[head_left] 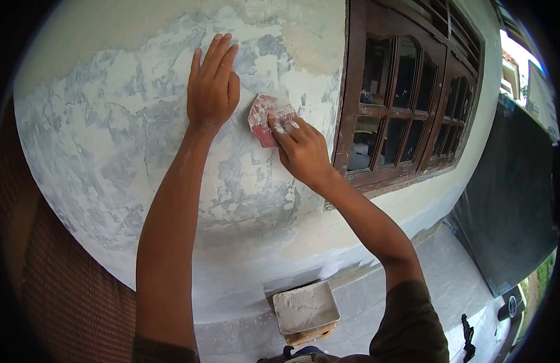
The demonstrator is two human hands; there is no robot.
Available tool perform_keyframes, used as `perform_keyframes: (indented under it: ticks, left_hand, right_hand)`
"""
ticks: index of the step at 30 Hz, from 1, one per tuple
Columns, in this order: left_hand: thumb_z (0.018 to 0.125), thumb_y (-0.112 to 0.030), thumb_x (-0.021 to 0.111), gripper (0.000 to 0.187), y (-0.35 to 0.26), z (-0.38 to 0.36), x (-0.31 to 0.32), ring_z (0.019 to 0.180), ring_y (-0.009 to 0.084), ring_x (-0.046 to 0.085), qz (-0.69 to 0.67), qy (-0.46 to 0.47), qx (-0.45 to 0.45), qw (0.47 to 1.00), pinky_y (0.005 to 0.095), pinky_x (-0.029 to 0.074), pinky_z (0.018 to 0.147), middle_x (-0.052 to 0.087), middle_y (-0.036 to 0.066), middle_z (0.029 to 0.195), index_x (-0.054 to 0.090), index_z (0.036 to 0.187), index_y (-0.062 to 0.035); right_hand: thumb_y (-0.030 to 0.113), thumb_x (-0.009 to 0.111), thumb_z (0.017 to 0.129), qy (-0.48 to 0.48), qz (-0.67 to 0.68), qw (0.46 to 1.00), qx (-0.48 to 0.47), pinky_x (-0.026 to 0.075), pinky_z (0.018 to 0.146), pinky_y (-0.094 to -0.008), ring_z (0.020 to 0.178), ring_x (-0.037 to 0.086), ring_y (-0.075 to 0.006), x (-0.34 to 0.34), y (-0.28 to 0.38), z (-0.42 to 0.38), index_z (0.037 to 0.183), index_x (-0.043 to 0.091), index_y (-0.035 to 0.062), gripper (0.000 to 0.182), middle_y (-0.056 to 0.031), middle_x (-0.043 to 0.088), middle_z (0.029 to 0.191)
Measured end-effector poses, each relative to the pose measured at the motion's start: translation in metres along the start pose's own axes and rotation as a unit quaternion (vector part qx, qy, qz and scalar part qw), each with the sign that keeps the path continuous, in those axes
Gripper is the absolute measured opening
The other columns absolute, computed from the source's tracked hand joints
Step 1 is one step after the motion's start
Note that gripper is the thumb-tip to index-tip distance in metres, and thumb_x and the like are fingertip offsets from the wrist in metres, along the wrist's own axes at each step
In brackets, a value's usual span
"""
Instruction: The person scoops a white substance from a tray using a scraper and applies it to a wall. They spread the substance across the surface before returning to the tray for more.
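Flat against the patchy white and grey wall (110, 130) lies my left hand (212, 94), its fingers stretched upward and nothing in it. To its right, my right hand (306, 151) presses a piece of reddish sandpaper (265, 110) to the wall. White dust coats much of the sandpaper, and its lower corner shows plain red. White smears mark the fingertips of the right hand. Around both hands the wall carries uneven white filler over grey, with beige paint at the top.
A dark brown wooden window (389, 109) with glass panes is set in the wall at the right. Below, a paint tray (305, 307) with white residue stands on the grey floor (365, 302). A large dark panel (510, 181) leans at far right; brown woven matting (74, 290) is at left.
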State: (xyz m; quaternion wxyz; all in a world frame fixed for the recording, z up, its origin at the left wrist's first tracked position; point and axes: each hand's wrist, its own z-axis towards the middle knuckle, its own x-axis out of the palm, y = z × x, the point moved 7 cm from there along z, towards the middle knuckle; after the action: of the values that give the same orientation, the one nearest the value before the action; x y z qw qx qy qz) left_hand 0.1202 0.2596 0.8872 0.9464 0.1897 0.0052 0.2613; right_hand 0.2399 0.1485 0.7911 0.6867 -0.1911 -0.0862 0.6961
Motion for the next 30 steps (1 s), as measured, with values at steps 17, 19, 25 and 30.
perform_keyframes:
  ticks: [17,19,25,30]
  left_hand:
    - [0.094,-0.002,0.044,0.042,0.001,0.0,0.0,0.144,0.0251,0.042,-0.012,0.003,-0.014,1.0,0.0511,0.028,0.12,0.053,0.009,0.149,0.061,0.132,-0.0051]
    - [0.093,-0.002,0.045,0.042,0.002,0.001,0.0,0.144,0.0251,0.042,-0.012,0.0,-0.013,1.0,0.0511,0.028,0.12,0.053,0.009,0.149,0.061,0.132,-0.0051]
    - [0.093,-0.006,0.049,0.039,0.002,0.0,0.001,0.143,0.0231,0.045,0.016,0.002,-0.003,1.0,0.0495,0.032,0.119,0.056,0.009,0.147,0.064,0.129,-0.0037]
    - [0.093,-0.008,0.048,0.039,0.0,0.0,0.0,0.143,0.0236,0.045,0.018,0.001,-0.007,1.0,0.0496,0.031,0.119,0.056,0.01,0.146,0.065,0.128,-0.0031]
  right_hand:
    - [-0.001,0.067,0.071,0.03,-0.018,0.999,-0.032,0.055,0.071,-0.0383,0.092,0.064,-0.0293,-0.002,-0.012,-0.012,0.123,0.069,0.0015,0.052,-0.0101,0.065,0.086]
    - [-0.003,0.069,0.071,0.006,-0.013,0.999,-0.03,0.055,0.072,-0.039,0.087,0.063,-0.0306,-0.014,-0.022,0.001,0.127,0.068,0.0037,0.056,-0.01,0.065,0.083]
    - [-0.003,0.069,0.079,-0.084,-0.114,0.989,0.034,0.052,0.068,-0.0389,0.078,0.06,-0.0291,-0.032,-0.092,0.072,0.123,0.069,0.0039,0.045,-0.0106,0.066,0.084]
    - [0.0,0.067,0.077,0.023,-0.099,0.994,0.036,0.056,0.083,-0.0428,0.095,0.064,-0.0357,-0.003,-0.083,0.031,0.131,0.062,0.0015,0.054,-0.0156,0.066,0.09]
